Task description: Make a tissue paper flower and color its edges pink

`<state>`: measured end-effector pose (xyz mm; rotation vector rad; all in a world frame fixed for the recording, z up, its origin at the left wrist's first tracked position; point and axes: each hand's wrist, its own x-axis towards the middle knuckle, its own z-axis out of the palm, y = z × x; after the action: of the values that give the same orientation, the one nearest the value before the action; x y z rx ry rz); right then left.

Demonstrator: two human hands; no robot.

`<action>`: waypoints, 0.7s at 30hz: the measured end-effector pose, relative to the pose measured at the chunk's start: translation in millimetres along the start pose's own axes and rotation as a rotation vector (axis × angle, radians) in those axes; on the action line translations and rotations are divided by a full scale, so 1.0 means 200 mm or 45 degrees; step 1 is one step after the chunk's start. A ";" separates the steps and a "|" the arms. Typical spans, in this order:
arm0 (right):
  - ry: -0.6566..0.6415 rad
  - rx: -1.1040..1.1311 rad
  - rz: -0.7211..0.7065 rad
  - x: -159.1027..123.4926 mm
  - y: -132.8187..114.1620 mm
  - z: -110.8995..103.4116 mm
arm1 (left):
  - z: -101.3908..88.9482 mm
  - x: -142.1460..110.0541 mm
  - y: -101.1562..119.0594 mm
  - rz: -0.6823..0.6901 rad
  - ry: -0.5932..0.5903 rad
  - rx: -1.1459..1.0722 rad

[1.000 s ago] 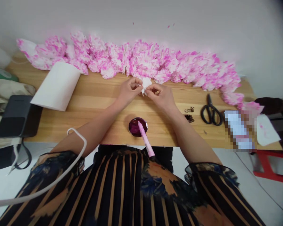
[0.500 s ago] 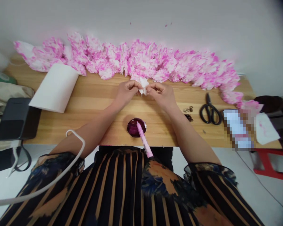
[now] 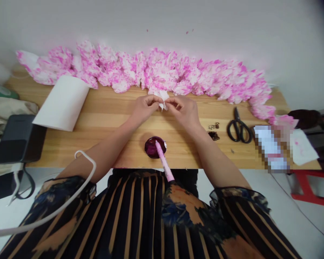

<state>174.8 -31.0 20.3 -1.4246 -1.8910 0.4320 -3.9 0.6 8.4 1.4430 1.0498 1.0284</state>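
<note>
Fingertips of the left hand (image 3: 144,108) and right hand (image 3: 187,110) nearly meet over a small piece of white paper (image 3: 162,95), each pinching an edge between thumb and forefinger at the far side of the wooden surface (image 3: 102,117). Over the past second, the fingertips have drawn closer together and the paper, upright and fuller at first, has gathered at its middle. The shift suggests fine shaping by both hands, while the tools lie unused.

The paper's wider end points away from the person, toward a bank of ruffled pink-and-white flowers (image 3: 162,72); its ragged narrow end points back toward the person. Its long axis appears to run front to back, though fingers hide the middle.

Nearer the person, a pink marker (image 3: 165,163) slants with its tip over a dark purple dish (image 3: 150,148). Black-handled scissors (image 3: 239,130) lie to the right, beyond small dark wire pieces (image 3: 213,136), while a curved white sheet (image 3: 63,102) rests at left, touching the flowers.
</note>
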 end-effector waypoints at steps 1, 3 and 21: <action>0.004 -0.030 -0.009 0.00 0.00 0.00 | 0.00 0.00 0.00 0.007 -0.006 0.011; 0.014 -0.077 -0.022 0.00 0.01 0.00 | 0.00 0.00 0.01 0.022 -0.003 0.042; 0.009 -0.168 -0.040 -0.01 -0.02 0.01 | 0.02 -0.01 0.00 0.130 0.024 0.208</action>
<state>170.5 -34.4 21.0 -1.4768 -1.9640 0.2914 -0.8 -1.9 8.7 1.6357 1.1041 1.0497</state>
